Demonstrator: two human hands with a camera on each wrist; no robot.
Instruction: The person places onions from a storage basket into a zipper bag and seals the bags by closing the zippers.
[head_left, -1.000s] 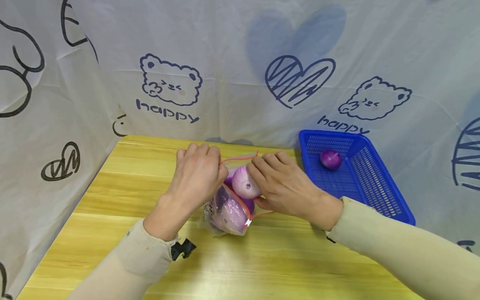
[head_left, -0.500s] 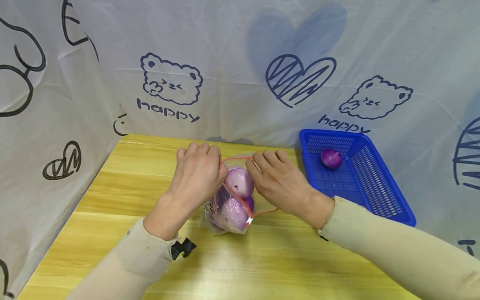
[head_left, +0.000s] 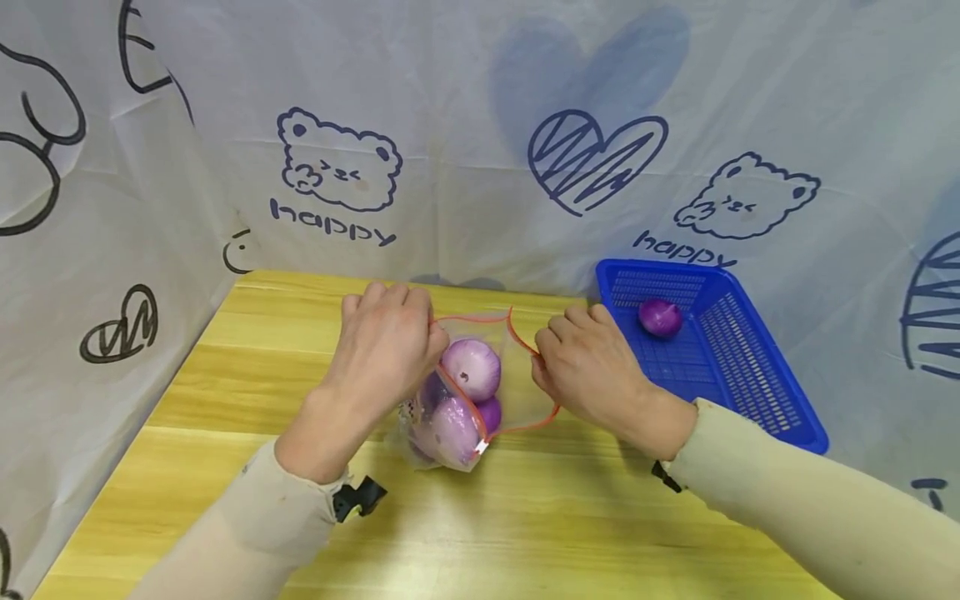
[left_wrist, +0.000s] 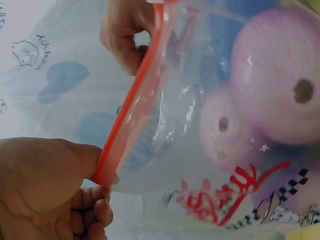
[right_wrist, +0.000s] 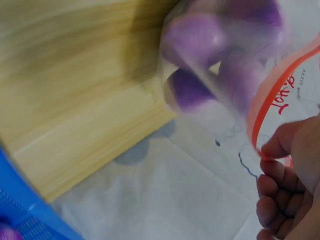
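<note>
A clear zip bag (head_left: 517, 383) with a red zip edge and a white slider stands on the table, its mouth spread wide. Several purple onions (head_left: 472, 369) lie inside it. My left hand (head_left: 386, 346) pinches the left side of the zip edge between thumb and finger, as the left wrist view shows. On the opposite side, my right hand (head_left: 592, 362) pinches the red edge too, seen close in the right wrist view (right_wrist: 290, 180). Red lettering and a checkered print (left_wrist: 280, 200) mark the bag's front.
A blue plastic basket (head_left: 772, 358) stands at the right of the wooden table (head_left: 247, 375), one purple onion (head_left: 660, 318) in its far left part. A white printed cloth (head_left: 465, 167) hangs behind the table and on its left.
My right hand let go of an onion, which now sits in the bag. That hand then moved to the bag's edge and pulled it right, widening the mouth. My left hand shifted slightly left.
</note>
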